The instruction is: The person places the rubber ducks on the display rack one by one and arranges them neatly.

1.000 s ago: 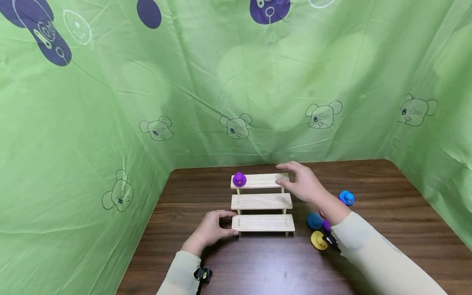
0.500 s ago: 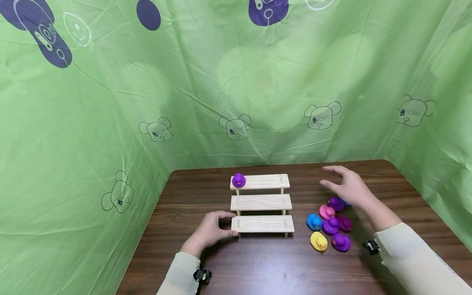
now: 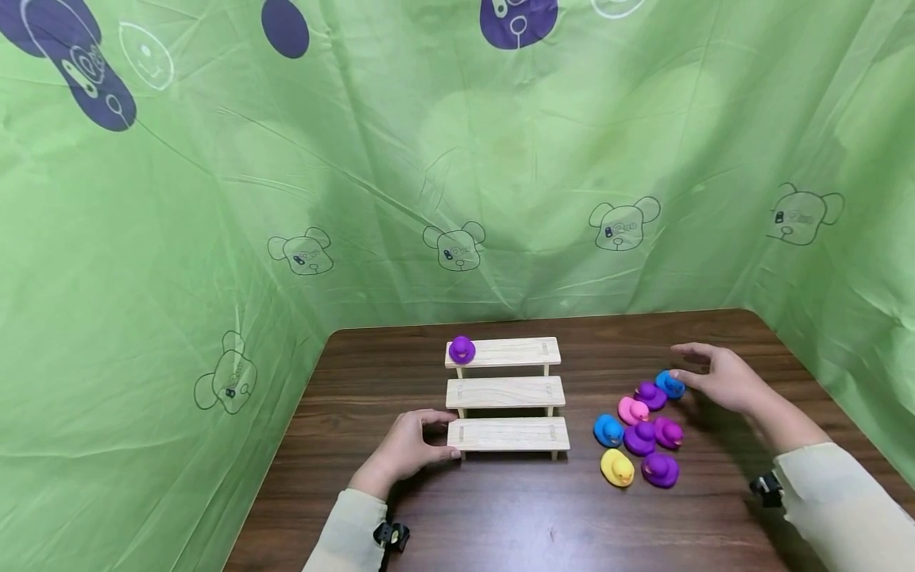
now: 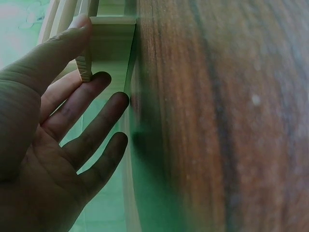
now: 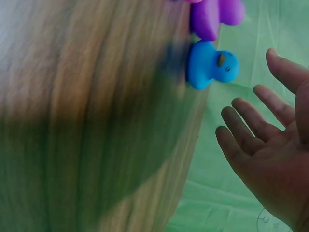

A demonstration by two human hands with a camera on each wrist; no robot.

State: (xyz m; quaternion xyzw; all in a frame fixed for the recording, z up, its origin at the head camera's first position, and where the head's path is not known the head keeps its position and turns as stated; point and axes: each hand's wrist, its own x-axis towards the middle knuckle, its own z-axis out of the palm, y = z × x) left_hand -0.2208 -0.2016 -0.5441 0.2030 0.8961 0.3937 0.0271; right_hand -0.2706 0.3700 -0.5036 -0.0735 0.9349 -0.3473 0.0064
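A three-tier wooden stand (image 3: 507, 434) is on the table, with a purple rubber duck (image 3: 461, 349) at the left end of its top tier. My left hand (image 3: 403, 453) holds the left end of the lowest tier; in the left wrist view the thumb is on one side of the board and fingertips are on the other. Over the far edge of a duck group, my right hand (image 3: 725, 381) hovers with fingers spread. Nearest to it is a blue rubber duck (image 5: 212, 63), which in the right wrist view is apart from the fingers.
Beside the blue duck lie several more rubber ducks: purple ones (image 3: 659, 470), a pink one (image 3: 633, 411), another blue one (image 3: 608, 430) and a yellow one (image 3: 618, 468). A green curtain (image 3: 529, 199) closes off the dark wooden table (image 3: 500, 516) at the back and sides.
My right hand has moved from the right end of the top tier rightward to the far blue duck, uncovering the duck group. My left hand has stayed on the lowest tier.
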